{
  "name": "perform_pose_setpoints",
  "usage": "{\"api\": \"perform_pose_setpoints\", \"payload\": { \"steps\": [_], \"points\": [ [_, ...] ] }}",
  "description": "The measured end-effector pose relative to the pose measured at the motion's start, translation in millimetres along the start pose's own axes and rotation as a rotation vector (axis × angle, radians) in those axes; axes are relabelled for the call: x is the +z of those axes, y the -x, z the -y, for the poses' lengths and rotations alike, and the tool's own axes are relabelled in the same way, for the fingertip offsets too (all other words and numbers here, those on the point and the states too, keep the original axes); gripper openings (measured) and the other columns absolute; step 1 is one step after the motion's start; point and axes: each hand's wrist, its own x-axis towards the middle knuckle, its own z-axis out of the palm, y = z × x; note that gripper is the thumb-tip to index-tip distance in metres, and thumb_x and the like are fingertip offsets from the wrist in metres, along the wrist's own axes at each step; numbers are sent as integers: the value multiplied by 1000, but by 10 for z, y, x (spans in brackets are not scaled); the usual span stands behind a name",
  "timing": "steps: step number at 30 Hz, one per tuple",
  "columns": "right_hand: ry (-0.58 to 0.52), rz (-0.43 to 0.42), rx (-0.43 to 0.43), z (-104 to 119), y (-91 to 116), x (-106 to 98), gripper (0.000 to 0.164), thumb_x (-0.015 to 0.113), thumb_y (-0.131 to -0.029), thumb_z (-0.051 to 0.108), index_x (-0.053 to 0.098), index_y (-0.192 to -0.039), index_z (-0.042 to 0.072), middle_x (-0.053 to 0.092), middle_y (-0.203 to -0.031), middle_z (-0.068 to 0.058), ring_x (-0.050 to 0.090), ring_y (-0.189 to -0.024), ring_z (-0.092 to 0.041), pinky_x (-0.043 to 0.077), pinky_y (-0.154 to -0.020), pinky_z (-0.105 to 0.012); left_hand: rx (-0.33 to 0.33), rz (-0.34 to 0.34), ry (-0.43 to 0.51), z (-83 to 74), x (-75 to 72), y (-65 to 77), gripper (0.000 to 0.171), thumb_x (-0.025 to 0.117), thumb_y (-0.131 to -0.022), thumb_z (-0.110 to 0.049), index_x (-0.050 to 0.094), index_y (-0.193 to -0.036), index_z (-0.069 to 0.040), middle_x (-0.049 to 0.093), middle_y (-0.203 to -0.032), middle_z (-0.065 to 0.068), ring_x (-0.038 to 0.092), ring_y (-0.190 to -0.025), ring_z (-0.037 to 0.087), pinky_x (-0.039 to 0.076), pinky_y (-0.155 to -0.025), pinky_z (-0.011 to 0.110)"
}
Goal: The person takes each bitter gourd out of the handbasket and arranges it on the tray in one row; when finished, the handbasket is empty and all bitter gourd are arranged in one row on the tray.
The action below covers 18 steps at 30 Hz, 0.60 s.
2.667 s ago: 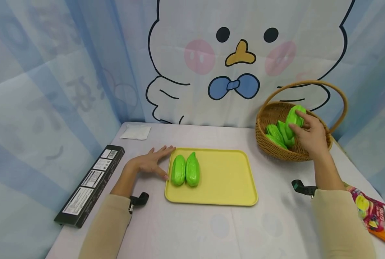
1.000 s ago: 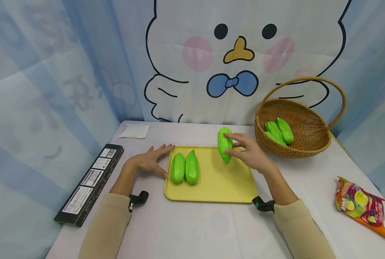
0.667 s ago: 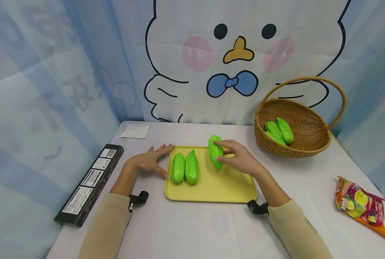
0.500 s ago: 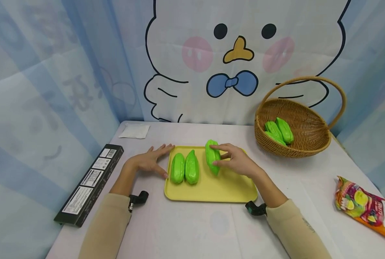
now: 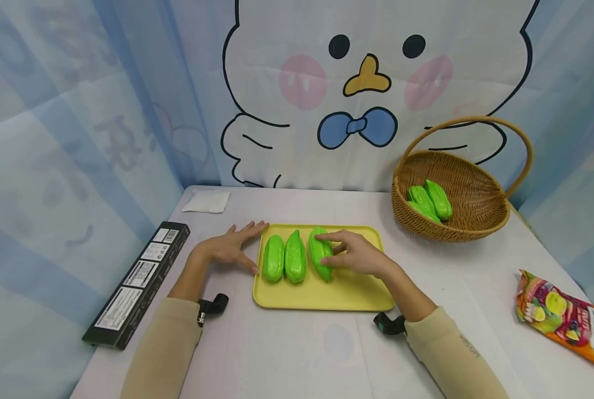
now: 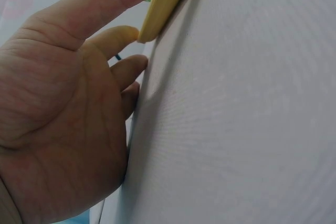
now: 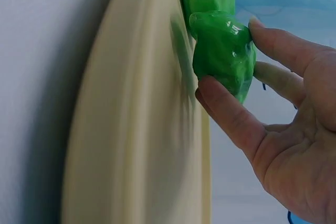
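Note:
My right hand (image 5: pixel 359 253) pinches a glossy, ridged green vegetable (image 5: pixel 319 249) between thumb and fingers, low over the yellow tray (image 5: pixel 356 293). In the right wrist view, the same ridged green vegetable (image 7: pixel 223 51) hangs close to the tray's surface, its narrow end pointing toward the camera. Two similar green vegetables (image 5: pixel 274 258) lie side by side in the tray's left part, left of the held one. With fingers spread, my left hand (image 5: pixel 229 247) rests at the tray's left edge, thumb and index fingertip at the rim.
A wicker basket (image 5: pixel 456 233) with a tall handle stands at the back right, several green vegetables (image 5: pixel 437 199) inside. A black box (image 5: pixel 137 285) lies at the left, a white packet (image 5: pixel 207 201) at the back left. An orange snack bag (image 5: pixel 566 321) lies at the right.
My right hand has lifted the green vegetable out of the basket, carried it left over the tray, and lowered it beside the other two. The left hand has stayed in place.

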Motion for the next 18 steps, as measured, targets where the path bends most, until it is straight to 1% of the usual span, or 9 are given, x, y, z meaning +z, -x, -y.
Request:
{"api": "perform_pose_setpoints", "payload": {
  "steps": [3,5,10,14,18],
  "points": [
    [5,7,14,8,-2,18,62,80,-93,27,58,-150,17,54,-156,-11,66,-123,-40,60,-92,-44,-4,0,6,-2,0,0,131,94,-68,-52,14,-169,-31,6,-177,-2,-11,-163,31,-14,-128,63],
    [5,13,25,22,-1,29,62,80,-93,27,58,-150,17,56,-154,-12,67,-121,-38,60,-86,-40,-7,-2,8,-2,1,-2,131,94,-68,-52,14,-169,-31,6,-177,-2,-11,-163,32,-14,-128,63],
    [1,30,44,57,-2,40,63,79,-94,26,57,-151,16,62,-146,-13,71,-111,-30,57,-73,-33,-11,-2,6,2,-2,-8,131,94,-67,-53,14,-169,-32,5,-177,-2,-12,-163,34,-13,-127,65],
    [-1,41,39,53,-9,53,64,78,-94,26,54,-153,15,61,-148,-13,73,-106,-26,57,-72,-32,-9,0,7,8,-2,-9,130,94,-67,-53,14,-169,-32,5,-177,-2,-12,-163,35,-13,-127,65],
    [-1,46,26,41,-14,65,64,78,-95,24,53,-153,14,56,-154,-12,73,-107,-27,58,-72,-32,-3,2,11,11,-1,-9,131,94,-68,-52,14,-169,-32,5,-177,-2,-13,-163,34,-14,-127,64]
  ]
}}
